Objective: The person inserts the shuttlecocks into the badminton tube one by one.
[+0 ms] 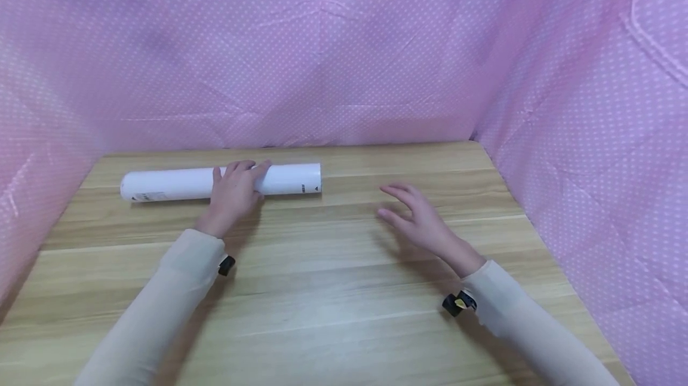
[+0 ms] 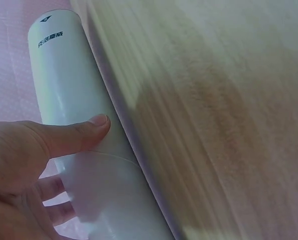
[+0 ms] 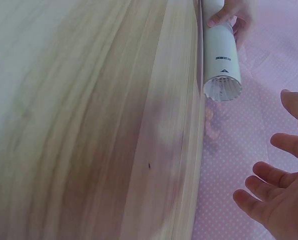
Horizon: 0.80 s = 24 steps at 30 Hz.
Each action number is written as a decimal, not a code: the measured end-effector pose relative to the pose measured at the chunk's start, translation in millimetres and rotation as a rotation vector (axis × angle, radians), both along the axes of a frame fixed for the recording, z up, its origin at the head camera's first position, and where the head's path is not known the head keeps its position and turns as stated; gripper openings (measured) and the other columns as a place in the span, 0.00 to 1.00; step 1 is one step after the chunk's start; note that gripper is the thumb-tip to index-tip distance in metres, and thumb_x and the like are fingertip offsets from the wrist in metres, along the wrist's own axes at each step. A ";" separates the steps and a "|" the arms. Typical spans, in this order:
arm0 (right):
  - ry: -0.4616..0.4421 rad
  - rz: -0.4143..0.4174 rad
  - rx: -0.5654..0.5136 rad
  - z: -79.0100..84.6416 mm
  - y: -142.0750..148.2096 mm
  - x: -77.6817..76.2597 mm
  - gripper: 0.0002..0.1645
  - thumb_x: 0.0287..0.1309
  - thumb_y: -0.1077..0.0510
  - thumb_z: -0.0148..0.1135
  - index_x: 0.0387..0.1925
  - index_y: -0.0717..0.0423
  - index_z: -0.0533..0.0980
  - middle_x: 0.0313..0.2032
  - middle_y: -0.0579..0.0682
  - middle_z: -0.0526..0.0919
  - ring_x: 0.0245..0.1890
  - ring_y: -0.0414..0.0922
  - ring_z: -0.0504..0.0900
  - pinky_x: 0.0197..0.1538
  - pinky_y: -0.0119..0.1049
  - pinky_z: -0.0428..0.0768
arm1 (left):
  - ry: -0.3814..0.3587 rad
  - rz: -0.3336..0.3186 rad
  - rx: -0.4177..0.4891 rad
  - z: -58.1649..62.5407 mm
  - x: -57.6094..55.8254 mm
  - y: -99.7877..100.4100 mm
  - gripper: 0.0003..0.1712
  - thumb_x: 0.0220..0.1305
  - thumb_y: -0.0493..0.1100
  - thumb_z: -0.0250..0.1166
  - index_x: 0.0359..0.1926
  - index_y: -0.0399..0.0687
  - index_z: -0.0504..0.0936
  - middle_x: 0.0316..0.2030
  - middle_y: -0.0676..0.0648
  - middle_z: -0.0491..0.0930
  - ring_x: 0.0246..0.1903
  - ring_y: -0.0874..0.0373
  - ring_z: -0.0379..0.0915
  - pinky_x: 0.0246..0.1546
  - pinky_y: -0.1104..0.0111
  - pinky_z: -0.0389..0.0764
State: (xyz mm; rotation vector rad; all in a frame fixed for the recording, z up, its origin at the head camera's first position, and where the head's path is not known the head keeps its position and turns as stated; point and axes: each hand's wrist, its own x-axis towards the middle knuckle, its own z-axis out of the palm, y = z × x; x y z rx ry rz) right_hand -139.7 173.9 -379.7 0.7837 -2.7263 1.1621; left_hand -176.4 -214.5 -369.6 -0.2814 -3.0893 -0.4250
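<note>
A long white shuttlecock tube [image 1: 290,179] lies on its side across the back left of the table, with small dark print near its right end. My left hand [image 1: 234,195] grips the tube around its middle. In the left wrist view the thumb [image 2: 83,134] lies along the near side and the other fingers reach around the far side, partly hidden. White feather-like edges show inside the tube's end [image 3: 223,89] in the right wrist view. To the right of the tube, apart from it, my right hand [image 1: 419,218] hovers over the table with fingers spread, holding nothing.
The wood-grain table [image 1: 322,290] runs back to a pink dotted cloth [image 1: 301,63] that hangs behind and along both sides. Each sleeve has a small black device [image 1: 459,302] at the wrist.
</note>
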 end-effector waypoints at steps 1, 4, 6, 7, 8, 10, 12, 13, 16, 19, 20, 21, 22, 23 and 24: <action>-0.001 0.003 0.002 0.2 0.5 0.2 0.32 0.66 0.51 0.67 0.68 0.57 0.71 0.66 0.60 0.70 0.67 0.59 0.67 0.68 0.61 0.64 | -0.005 0.003 -0.004 -0.8 -1.0 -0.6 0.45 0.59 0.33 0.71 0.75 0.50 0.64 0.69 0.30 0.63 0.69 0.27 0.52 0.64 0.26 0.40; 0.003 0.013 0.010 0.8 1.6 0.1 0.33 0.66 0.51 0.66 0.68 0.57 0.71 0.66 0.60 0.70 0.67 0.59 0.68 0.67 0.61 0.65 | -0.014 0.013 -0.011 -3.2 -3.1 -2.2 0.45 0.59 0.32 0.71 0.75 0.49 0.64 0.69 0.30 0.62 0.69 0.27 0.51 0.64 0.26 0.39; 0.004 0.017 0.016 0.8 2.7 -0.2 0.33 0.66 0.51 0.66 0.68 0.57 0.71 0.67 0.60 0.70 0.67 0.59 0.68 0.67 0.61 0.65 | -0.015 0.017 -0.010 -4.4 -4.3 -3.0 0.45 0.58 0.32 0.71 0.75 0.49 0.64 0.69 0.30 0.62 0.69 0.27 0.51 0.63 0.26 0.40; 0.004 0.018 0.019 0.8 3.3 -0.4 0.33 0.66 0.51 0.66 0.69 0.57 0.71 0.67 0.60 0.70 0.67 0.59 0.68 0.67 0.61 0.65 | -0.016 0.019 -0.005 -4.7 -4.9 -3.2 0.44 0.58 0.32 0.71 0.75 0.49 0.64 0.69 0.30 0.62 0.69 0.26 0.51 0.63 0.26 0.39; 0.006 0.019 0.023 0.6 3.9 -0.7 0.33 0.66 0.51 0.66 0.69 0.57 0.71 0.67 0.60 0.70 0.67 0.60 0.68 0.67 0.62 0.65 | -0.015 0.019 -0.001 -4.9 -5.5 -3.3 0.44 0.58 0.32 0.71 0.75 0.48 0.64 0.69 0.29 0.62 0.69 0.26 0.51 0.63 0.26 0.39; 0.010 0.021 0.032 -0.1 4.8 -1.6 0.33 0.66 0.51 0.66 0.69 0.57 0.70 0.67 0.61 0.69 0.67 0.61 0.68 0.67 0.62 0.65 | -0.017 0.017 0.001 -5.3 -6.9 -3.9 0.44 0.58 0.32 0.71 0.75 0.48 0.64 0.69 0.29 0.62 0.69 0.26 0.50 0.63 0.25 0.38; 0.017 0.024 0.041 -0.4 5.0 -2.2 0.33 0.66 0.51 0.66 0.69 0.57 0.70 0.66 0.62 0.70 0.66 0.61 0.68 0.67 0.62 0.65 | -0.019 0.015 0.001 -5.4 -7.8 -4.3 0.45 0.58 0.33 0.71 0.75 0.48 0.64 0.70 0.29 0.61 0.69 0.26 0.50 0.63 0.26 0.36; 0.020 0.025 0.045 -0.5 5.0 -2.5 0.33 0.66 0.51 0.66 0.69 0.57 0.70 0.66 0.62 0.70 0.66 0.61 0.68 0.67 0.62 0.65 | -0.019 0.013 -0.001 -5.6 -8.3 -4.5 0.45 0.59 0.33 0.71 0.75 0.47 0.64 0.70 0.29 0.61 0.70 0.26 0.50 0.63 0.26 0.36; 0.024 0.025 0.053 -1.2 5.3 -2.6 0.34 0.65 0.50 0.67 0.69 0.56 0.71 0.66 0.63 0.70 0.66 0.61 0.69 0.66 0.62 0.66 | -0.022 0.009 -0.013 -6.7 -9.3 -4.9 0.45 0.59 0.33 0.71 0.75 0.48 0.63 0.70 0.29 0.61 0.70 0.27 0.50 0.64 0.26 0.34; 0.021 0.022 0.058 -1.7 5.7 -2.5 0.34 0.66 0.50 0.67 0.69 0.56 0.70 0.66 0.64 0.70 0.65 0.61 0.69 0.66 0.62 0.66 | -0.033 0.004 -0.018 -7.5 -9.5 -5.2 0.47 0.59 0.35 0.72 0.76 0.48 0.61 0.71 0.30 0.58 0.71 0.27 0.48 0.64 0.27 0.31; 0.020 0.021 0.060 -1.6 5.9 -2.5 0.34 0.66 0.50 0.67 0.69 0.56 0.70 0.66 0.64 0.69 0.65 0.62 0.69 0.66 0.62 0.66 | -0.038 0.001 -0.018 -7.7 -9.5 -5.5 0.48 0.59 0.36 0.72 0.77 0.49 0.59 0.72 0.30 0.57 0.72 0.28 0.46 0.64 0.28 0.29; 0.018 0.021 0.062 -1.5 6.0 -2.5 0.34 0.66 0.49 0.66 0.69 0.56 0.70 0.66 0.64 0.69 0.65 0.62 0.69 0.66 0.62 0.67 | -0.039 -0.002 -0.016 -7.6 -9.1 -5.9 0.50 0.59 0.37 0.73 0.78 0.50 0.58 0.73 0.30 0.55 0.72 0.28 0.44 0.64 0.29 0.28; 0.016 0.020 0.066 -1.4 6.4 -2.5 0.35 0.66 0.49 0.66 0.69 0.56 0.70 0.66 0.63 0.69 0.65 0.62 0.69 0.66 0.62 0.67 | -0.037 -0.006 -0.013 -7.3 -8.6 -6.3 0.52 0.59 0.39 0.74 0.78 0.51 0.56 0.74 0.30 0.53 0.73 0.28 0.42 0.64 0.29 0.26; 0.014 0.017 0.071 -1.3 6.9 -2.6 0.35 0.66 0.49 0.66 0.69 0.56 0.70 0.67 0.64 0.69 0.66 0.62 0.69 0.66 0.62 0.66 | -0.035 -0.010 -0.011 -6.3 -7.5 -6.5 0.54 0.58 0.40 0.74 0.79 0.53 0.53 0.75 0.31 0.51 0.74 0.29 0.39 0.64 0.30 0.24; 0.013 0.016 0.074 -0.8 7.5 -2.5 0.35 0.66 0.48 0.66 0.69 0.57 0.70 0.67 0.63 0.68 0.66 0.62 0.69 0.66 0.62 0.66 | -0.032 -0.014 -0.007 -5.2 -6.2 -6.9 0.55 0.58 0.42 0.74 0.80 0.55 0.51 0.76 0.31 0.49 0.74 0.29 0.37 0.64 0.31 0.22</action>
